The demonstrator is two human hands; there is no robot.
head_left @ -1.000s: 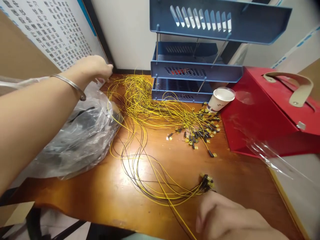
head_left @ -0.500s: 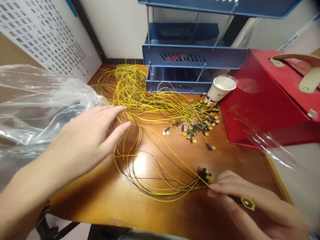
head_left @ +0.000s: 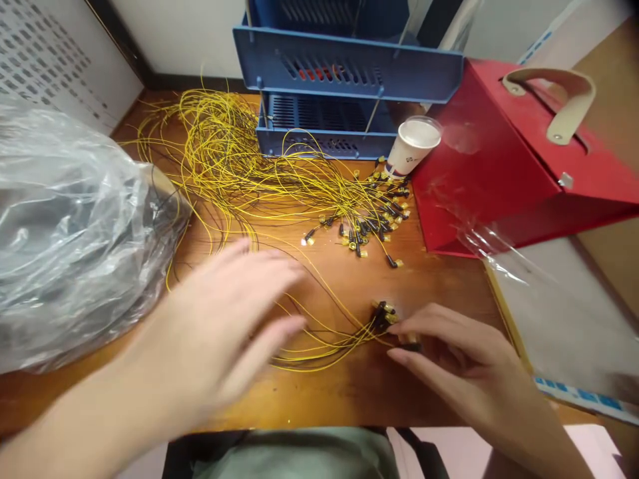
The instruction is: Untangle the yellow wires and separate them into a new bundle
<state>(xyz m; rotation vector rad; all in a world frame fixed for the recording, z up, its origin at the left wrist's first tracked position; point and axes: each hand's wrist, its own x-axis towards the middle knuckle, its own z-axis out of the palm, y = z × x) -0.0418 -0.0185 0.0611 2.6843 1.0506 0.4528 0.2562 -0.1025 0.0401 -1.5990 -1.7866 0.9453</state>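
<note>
My left hand [head_left: 234, 313], smeared by motion, hovers over the left part of a small bunch of yellow and black wires [head_left: 319, 362] with its fingers stretched out. My right hand [head_left: 454, 359] is low at the right end of this bunch, thumb and forefinger apart. Between them shows a black connector with a yellowish end [head_left: 410, 343]; no firm grip on it is visible. Just left of the forefinger lies a small cluster of black connectors [head_left: 382, 316] on the wire ends. Further back, a larger tangled wire bundle [head_left: 219, 140] ends in many loose black connectors [head_left: 367, 229].
A clear plastic bag [head_left: 74, 246] bulges at the left of the wooden table [head_left: 339, 406]. Behind the wires stands a blue tray rack [head_left: 349, 73]. A paper cup [head_left: 413, 146] leans near a red box [head_left: 479, 159] with a beige handle at the right.
The view has shifted, so the scene sits further up and left. My right thumb and forefinger have parted from the wire they pinched. My left hand has moved rightward and nearer over the small bunch.
</note>
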